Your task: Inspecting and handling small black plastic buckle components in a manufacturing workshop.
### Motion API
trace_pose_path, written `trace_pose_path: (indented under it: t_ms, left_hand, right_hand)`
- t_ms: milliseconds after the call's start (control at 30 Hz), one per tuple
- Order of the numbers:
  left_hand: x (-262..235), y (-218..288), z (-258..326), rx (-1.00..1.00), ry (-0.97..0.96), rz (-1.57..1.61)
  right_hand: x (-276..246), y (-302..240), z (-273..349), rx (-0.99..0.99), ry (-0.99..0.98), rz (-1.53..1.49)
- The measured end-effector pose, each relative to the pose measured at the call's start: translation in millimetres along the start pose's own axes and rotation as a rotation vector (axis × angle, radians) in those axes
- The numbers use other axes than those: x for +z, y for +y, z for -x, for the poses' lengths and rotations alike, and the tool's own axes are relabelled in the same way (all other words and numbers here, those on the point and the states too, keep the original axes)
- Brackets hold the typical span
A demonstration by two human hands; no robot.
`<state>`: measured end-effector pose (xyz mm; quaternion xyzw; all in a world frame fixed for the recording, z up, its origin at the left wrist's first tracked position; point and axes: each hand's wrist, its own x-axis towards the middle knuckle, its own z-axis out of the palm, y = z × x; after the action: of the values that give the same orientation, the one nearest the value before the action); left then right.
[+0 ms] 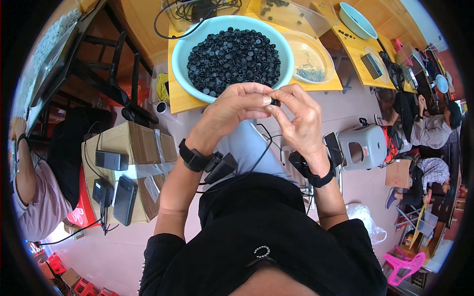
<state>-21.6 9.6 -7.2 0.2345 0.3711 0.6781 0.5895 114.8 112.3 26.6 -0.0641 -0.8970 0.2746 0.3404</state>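
My left hand and my right hand meet in front of my body, just off the near edge of the yellow table. Both are closed, their fingertips pinched together around a small round black plastic piece, mostly covered by the fingers. Right behind the hands stands a light blue basin heaped with small black plastic caps. To its right, a clear shallow round tray holds a pile of tiny metal pieces.
Clear bins stand at the table's back, one with a black cable. On the left are a cardboard box bearing black devices and a seated person. A grey stool stands right. Cables run from my wrist straps. More people sit far right.
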Motion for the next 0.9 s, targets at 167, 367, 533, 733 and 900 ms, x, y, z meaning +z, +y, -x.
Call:
trace_pose_path:
  t_ms: [167, 367, 533, 733, 900]
  left_hand:
    - [-8, 3, -1, -0.009, -0.053, -0.048]
    - [-6, -3, 2, 0.037, -0.088, -0.097]
    - [-4, -4, 4, 0.079, -0.079, -0.011]
    - [-4, -5, 6, 0.111, -0.053, 0.154]
    - [-3, -13, 2, 0.128, -0.032, 0.235]
  right_hand:
    - [-6, 3, -5, -0.035, -0.127, -0.046]
    - [-16, 6, -13, -0.173, -0.249, 0.019]
    - [-14, 5, -14, -0.188, -0.245, 0.044]
    - [-6, 2, 0, -0.015, 0.051, -0.114]
    - [2, -1, 9, 0.086, 0.128, -0.121]
